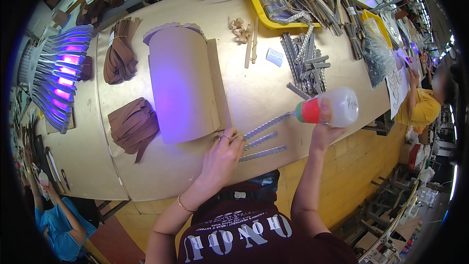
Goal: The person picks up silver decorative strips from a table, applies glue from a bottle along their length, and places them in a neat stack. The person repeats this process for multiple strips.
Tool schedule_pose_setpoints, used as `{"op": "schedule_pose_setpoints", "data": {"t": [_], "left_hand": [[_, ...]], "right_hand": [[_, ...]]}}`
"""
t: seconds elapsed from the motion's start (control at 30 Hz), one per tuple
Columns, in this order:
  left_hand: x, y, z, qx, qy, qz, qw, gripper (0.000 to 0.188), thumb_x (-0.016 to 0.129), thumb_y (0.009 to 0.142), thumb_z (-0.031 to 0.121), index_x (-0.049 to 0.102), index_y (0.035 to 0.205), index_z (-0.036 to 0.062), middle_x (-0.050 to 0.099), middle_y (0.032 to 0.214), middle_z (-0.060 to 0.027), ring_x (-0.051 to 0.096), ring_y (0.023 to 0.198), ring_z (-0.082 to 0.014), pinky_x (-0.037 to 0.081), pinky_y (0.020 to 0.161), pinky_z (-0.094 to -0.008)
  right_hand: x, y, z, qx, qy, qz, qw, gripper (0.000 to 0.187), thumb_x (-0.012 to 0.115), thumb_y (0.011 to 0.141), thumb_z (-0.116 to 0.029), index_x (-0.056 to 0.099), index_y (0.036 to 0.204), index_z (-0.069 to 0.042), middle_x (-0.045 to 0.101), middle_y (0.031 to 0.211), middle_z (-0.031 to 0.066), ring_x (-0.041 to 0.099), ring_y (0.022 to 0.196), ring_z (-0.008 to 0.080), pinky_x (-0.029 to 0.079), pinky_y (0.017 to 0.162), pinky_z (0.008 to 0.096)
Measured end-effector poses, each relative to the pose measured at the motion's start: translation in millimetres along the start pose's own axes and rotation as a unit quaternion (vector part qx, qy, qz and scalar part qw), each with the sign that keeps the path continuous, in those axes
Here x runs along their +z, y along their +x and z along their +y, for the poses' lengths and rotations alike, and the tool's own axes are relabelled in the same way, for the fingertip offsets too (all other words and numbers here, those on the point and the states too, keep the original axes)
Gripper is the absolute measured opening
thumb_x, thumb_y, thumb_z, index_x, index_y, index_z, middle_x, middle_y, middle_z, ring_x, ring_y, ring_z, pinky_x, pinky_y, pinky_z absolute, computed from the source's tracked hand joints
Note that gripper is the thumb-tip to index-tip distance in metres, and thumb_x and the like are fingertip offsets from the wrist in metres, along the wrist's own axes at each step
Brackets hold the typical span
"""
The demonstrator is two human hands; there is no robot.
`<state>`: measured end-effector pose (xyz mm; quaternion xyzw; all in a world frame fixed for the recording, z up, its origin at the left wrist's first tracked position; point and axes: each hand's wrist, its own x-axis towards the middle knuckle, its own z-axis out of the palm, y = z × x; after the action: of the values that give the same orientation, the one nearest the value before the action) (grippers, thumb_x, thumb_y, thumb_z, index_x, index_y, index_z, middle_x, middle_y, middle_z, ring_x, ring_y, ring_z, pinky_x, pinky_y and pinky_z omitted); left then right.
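Note:
My right hand (pixel 324 126) is wrapped round a white squeeze bottle (pixel 346 108) with a red band and green tip. The bottle lies tilted on its side in the air, its nozzle at the far end of the uppermost grey braided strip (pixel 267 125). Below that one, a second braided strip (pixel 262 141) and a third braided strip (pixel 264 154) lie fanned out on the table. My left hand (pixel 222 156) is closed at the left ends of these strips, its fingertips pressed together on the uppermost one. The fingers partly hide those ends.
A large tan board roll (pixel 181 83) lies left of my left hand, beside brown strip bundles (pixel 133 123). A grey strip pile (pixel 308 63) and a yellow tray (pixel 259 7) are farther back. A lit metal lamp (pixel 63 76) stands left. People sit at both sides.

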<state>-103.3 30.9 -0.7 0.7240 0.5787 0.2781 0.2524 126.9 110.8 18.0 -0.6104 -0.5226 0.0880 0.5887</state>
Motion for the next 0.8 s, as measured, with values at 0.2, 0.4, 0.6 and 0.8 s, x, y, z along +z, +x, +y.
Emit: {"op": "schedule_pose_setpoints", "data": {"t": [0.2,0.4,0.6,0.8], "left_hand": [[0.4,0.1,-0.5,0.006,0.008,0.007,1.000,0.016,0.069,0.082,0.006,0.066,0.097,0.0013,0.057,0.100,-0.0096,0.061,0.078,-0.0254,0.051,0.070,-0.0373],[1.4,0.1,-1.6,0.013,0.003,0.014,1.000,0.017,0.069,0.082,0.007,0.066,0.098,0.0017,0.058,0.100,-0.0092,0.061,0.077,-0.0251,0.051,0.069,-0.0372],[2.0,-1.3,-2.5,0.012,-0.007,0.024,1.000,0.018,0.069,0.082,0.007,0.067,0.098,0.0023,0.058,0.099,-0.0086,0.060,0.078,-0.0241,0.051,0.070,-0.0372],[0.5,-1.5,-5.3,0.002,0.003,-0.002,1.000,0.020,0.070,0.078,0.008,0.068,0.097,0.0041,0.058,0.100,-0.0074,0.061,0.080,-0.0235,0.051,0.072,-0.0376]], "right_hand": [[7.4,-15.3,8.5,-0.020,-0.014,0.029,0.999,0.057,0.083,0.076,-0.028,0.054,0.110,0.007,0.060,0.101,0.0130,0.061,0.089,0.0205,0.050,0.080,0.0338],[13.9,-38.9,5.8,-0.074,-0.002,-0.033,0.997,0.060,0.082,0.076,-0.027,0.051,0.114,0.008,0.059,0.105,0.0143,0.061,0.091,0.0213,0.051,0.080,0.0347],[19.7,-68.7,-12.3,0.017,0.089,-0.138,0.986,0.080,0.090,0.058,-0.021,0.046,0.119,0.006,0.056,0.104,0.0130,0.059,0.092,0.0220,0.050,0.080,0.0342],[25.6,-93.9,-23.8,0.007,0.055,-0.176,0.983,0.079,0.090,0.058,-0.024,0.047,0.116,0.006,0.055,0.102,0.0123,0.059,0.088,0.0206,0.049,0.075,0.0331]]}}
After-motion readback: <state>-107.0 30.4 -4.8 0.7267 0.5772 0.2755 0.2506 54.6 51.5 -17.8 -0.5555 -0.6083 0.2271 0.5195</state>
